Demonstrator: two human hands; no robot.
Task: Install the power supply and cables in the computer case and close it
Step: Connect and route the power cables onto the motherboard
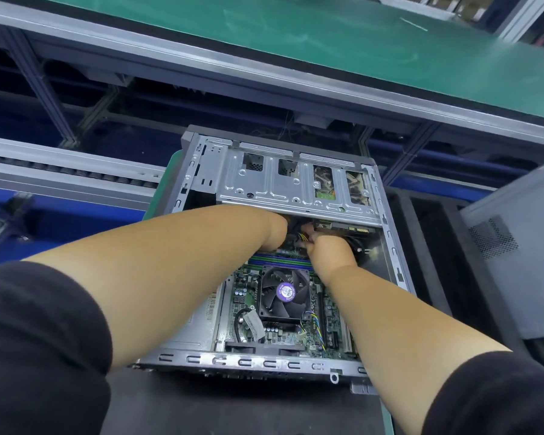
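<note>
Your computer case lies open on its side on the dark worktop, its near edge close to the worktop's front edge, and no side panel is on it yet. Starting from the left, your left hand reaches in under the edge of the metal drive cage; its fingers are tucked out of sight beneath that edge, so I cannot tell whether they are closed on anything. Just to its right sits the bundle of cables, yellow and black wires showing between your two hands near the far end of the motherboard. Your right hand is closed around that bundle from the right. The wires will likely be soft and springy, so take hold at the stiff plastic connector, not the strands, and press straight in. Nearer you, the cooler fan and the small parts around it look fragile, so keep your forearms lifted off them. At the far right a grey metal panel leans beside the case, light but probably sharp-edged.
</note>
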